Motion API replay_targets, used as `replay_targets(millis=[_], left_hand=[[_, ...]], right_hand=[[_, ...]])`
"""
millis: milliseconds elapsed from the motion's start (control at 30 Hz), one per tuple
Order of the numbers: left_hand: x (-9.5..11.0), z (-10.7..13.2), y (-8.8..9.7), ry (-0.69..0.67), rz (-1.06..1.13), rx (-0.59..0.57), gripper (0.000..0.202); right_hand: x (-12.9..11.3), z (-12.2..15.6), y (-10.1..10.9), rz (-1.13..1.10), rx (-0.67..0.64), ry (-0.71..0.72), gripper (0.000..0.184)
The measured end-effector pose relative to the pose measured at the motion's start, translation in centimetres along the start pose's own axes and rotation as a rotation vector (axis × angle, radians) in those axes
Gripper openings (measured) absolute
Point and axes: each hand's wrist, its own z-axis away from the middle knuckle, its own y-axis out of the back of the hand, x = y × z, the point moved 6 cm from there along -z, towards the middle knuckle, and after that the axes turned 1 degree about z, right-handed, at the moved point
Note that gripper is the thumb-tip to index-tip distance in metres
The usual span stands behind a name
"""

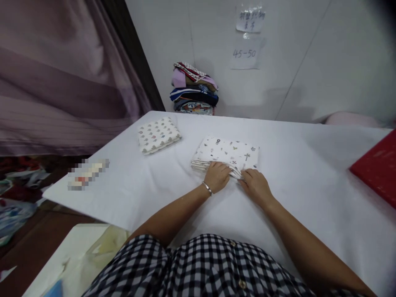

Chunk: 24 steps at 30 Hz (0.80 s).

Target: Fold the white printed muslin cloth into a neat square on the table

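Note:
A folded white cloth [229, 150] with small plant prints lies on the white table, its stacked layers showing along the front edge. My left hand [217, 177], with a silver bracelet at the wrist, has its fingers curled over the middle of that edge. At the front right corner, my right hand [256, 184] pinches the layers, which lift and bend slightly between the two hands. My fingertips are partly hidden by the fabric. To the left lies a second folded cloth [159, 135], white with rows of grey-green motifs, apart from both hands.
The white table [297, 177] spreads around the cloth. A red object [377, 165] sits at its right edge, and a blurred-out item [88, 175] lies at the left. Behind stands a stack of folded fabrics [194, 88] against the wall. A purple curtain [62, 74] hangs left.

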Motion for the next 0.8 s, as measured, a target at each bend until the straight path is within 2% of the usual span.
replay_targets(millis=[233, 367, 500, 800], left_hand=[[0.0, 0.2, -0.5, -0.011, -0.016, -0.024, 0.018], [0.1, 0.6, -1.3, -0.033, -0.084, -0.065, 0.016], [-0.1, 1.1, -1.6, -0.031, -0.117, -0.047, 0.019], [-1.7, 2.0, -1.0, 0.049, -0.143, -0.005, 0.020]], right_hand=[[0.6, 0.2, 0.3, 0.044, 0.032, 0.024, 0.030], [0.5, 0.1, 0.6, 0.103, -0.072, 0.045, 0.026], [0.3, 0.1, 0.2, 0.137, -0.173, 0.059, 0.023], [0.7, 0.2, 0.0, 0.099, -0.205, 0.060, 0.026]])
